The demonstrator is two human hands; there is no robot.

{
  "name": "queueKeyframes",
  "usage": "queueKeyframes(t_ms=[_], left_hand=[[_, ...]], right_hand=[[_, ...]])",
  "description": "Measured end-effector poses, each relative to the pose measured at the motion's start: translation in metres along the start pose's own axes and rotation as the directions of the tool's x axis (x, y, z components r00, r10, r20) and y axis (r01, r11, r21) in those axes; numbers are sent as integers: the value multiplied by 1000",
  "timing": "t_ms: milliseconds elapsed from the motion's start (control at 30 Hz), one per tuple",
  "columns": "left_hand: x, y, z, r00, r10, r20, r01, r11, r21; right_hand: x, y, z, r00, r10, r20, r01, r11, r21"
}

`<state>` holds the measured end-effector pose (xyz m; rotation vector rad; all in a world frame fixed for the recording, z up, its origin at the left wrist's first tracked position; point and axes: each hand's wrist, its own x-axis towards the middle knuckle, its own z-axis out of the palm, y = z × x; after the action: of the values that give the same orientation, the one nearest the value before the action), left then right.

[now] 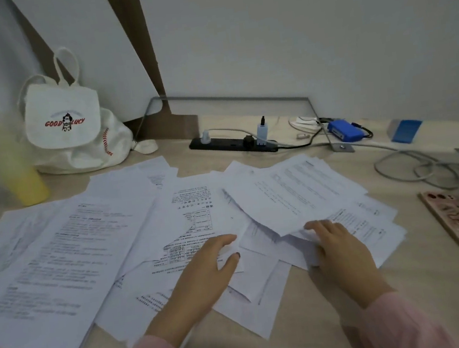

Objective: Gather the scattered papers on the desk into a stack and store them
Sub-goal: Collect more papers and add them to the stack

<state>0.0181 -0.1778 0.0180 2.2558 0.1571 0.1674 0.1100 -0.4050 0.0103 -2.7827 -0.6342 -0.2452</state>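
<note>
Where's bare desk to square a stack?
Free: front edge between the right hand and phone; a strip between papers and power strip. Crowded: left and centre under papers; back right has cables.

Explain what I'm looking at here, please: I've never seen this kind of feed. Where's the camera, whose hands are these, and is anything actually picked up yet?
There is no machine here. A person wears one wide-angle camera on the head, looking forward and down, so this single head view shows their own two bare hands in pink sleeves.

The desk is covered with scattered papers, overlapping and not yet stacked. The left hand lies flat on the sheets in the middle. The right hand has its fingers at the near edge of a sheet that is lifted a little off the pile; whether it is truly gripped is hard to tell.

Around the papers: a white backpack and a yellow bottle at the back left, a black power strip along the wall, and a phone lying on the right.
</note>
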Motion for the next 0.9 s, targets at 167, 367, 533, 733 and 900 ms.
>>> queueKeyframes(t_ms=[167,367,533,733,900], left_hand=[[17,4,24,995,56,77,-67,987,146],[17,0,26,990,-97,103,108,989,-104],[40,3,-9,868,-481,-125,315,727,-610],[31,-11,-23,880,-425,213,436,543,-717],[20,-13,-6,897,-371,239,441,727,-526]], right_hand=[[25,-11,14,994,-25,109,37,994,-107],[38,-15,23,990,-131,52,138,976,-167],[8,3,-6,959,-281,-29,273,895,354],[-30,11,-20,968,-240,70,174,849,499],[-39,20,-2,986,-108,128,85,982,170]])
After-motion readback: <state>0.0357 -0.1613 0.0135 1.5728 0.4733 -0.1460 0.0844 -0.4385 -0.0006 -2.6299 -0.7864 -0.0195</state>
